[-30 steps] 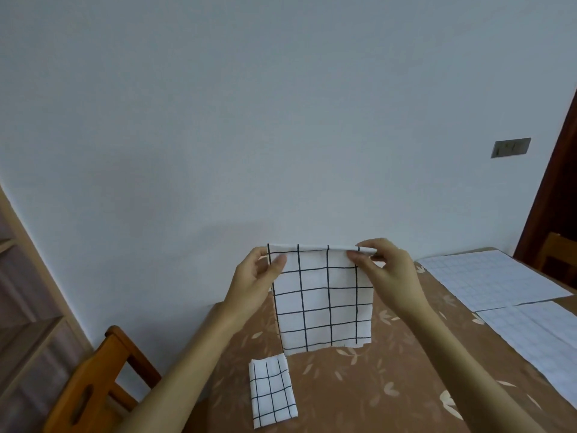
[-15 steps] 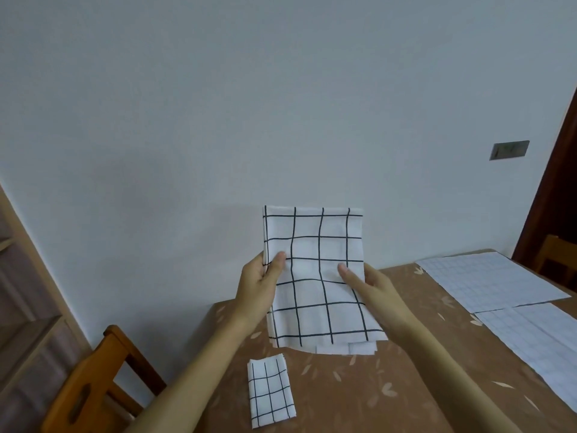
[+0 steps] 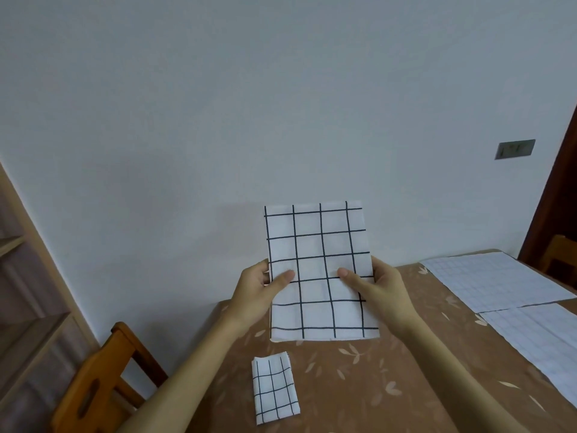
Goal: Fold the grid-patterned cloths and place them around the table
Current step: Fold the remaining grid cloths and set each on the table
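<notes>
1. Our left hand [image 3: 259, 295] pinched the cloth [image 3: 318, 264] by its left edge, thumb in front, fingers behind.
2. The cloth stood upright over the table's [image 3: 359, 401] far left corner, long axis vertical, gripped at mid-height, so that half rose above the hands and half hung below.
3. Our right hand [image 3: 381, 292] pinched the right edge level with the left, neither nearer.
4. The cloth looked white with a black grid, flat and layered; we judged the next fold would run top to bottom.
</notes>
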